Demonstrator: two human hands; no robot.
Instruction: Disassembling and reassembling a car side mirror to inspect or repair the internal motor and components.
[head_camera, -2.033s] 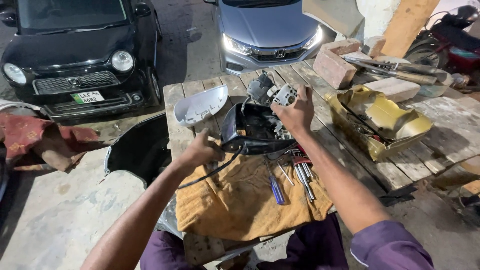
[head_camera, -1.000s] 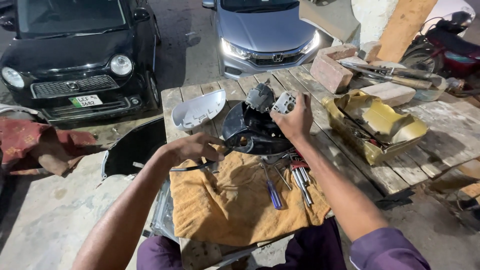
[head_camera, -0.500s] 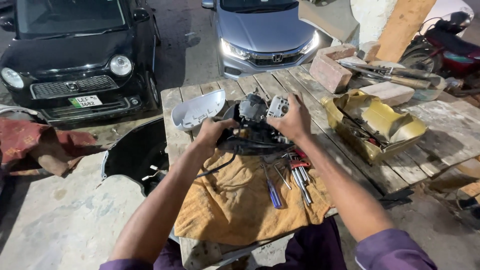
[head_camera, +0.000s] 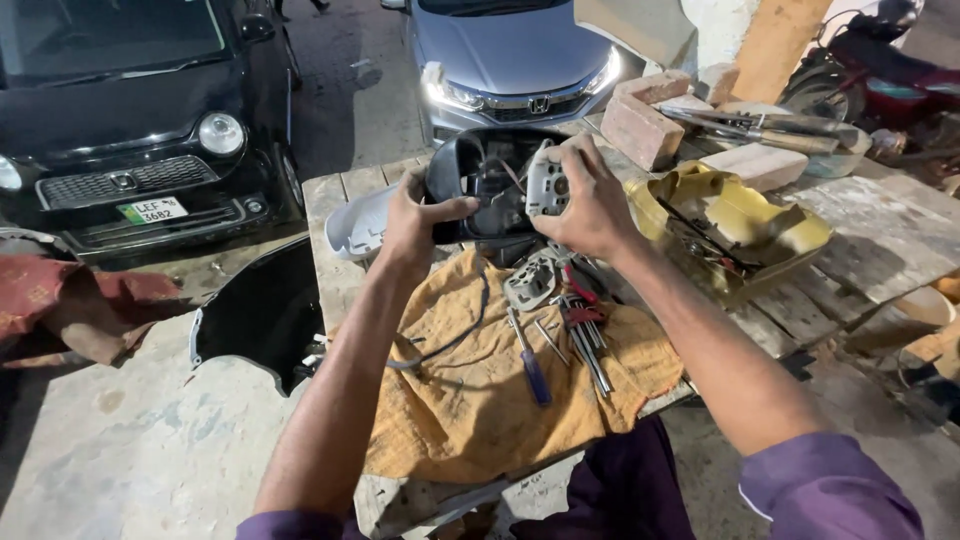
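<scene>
Black side-mirror housing (head_camera: 480, 190) held up just above the wooden tabletop (head_camera: 860, 240), over the far edge of the orange cloth (head_camera: 480, 400); left hand (head_camera: 415, 215) clamped on its left rim, thumb hooked over the front edge; right hand (head_camera: 590, 200) closed around a small grey motor unit (head_camera: 548, 185) seated at the housing's open cavity, fingers curled over the top. Thin wires showing inside the shell; a black cable (head_camera: 455, 335) trailing down across the cloth.

Likely light and hollow, stiff moulded plastic, smooth and a little slippery on the outer curve; best gripped at the rim and the thick base, away from the wires and thin inner tabs, which look easy to snap or pull loose. Motor unit small, rigid, best pinched by its sides.

On the cloth: another grey mechanism piece (head_camera: 530, 280), a blue-handled screwdriver (head_camera: 530, 365), a cluster of red-handled tools (head_camera: 580, 320). White mirror cover (head_camera: 360, 230) lying just beside the left hand on the tabletop; yellow tray of tools (head_camera: 730, 225) to the right; bricks (head_camera: 640, 125) beyond. Black car (head_camera: 130, 130) and silver car (head_camera: 510, 60) parked beyond the tabletop; a black body panel (head_camera: 260, 315) on the ground.
</scene>
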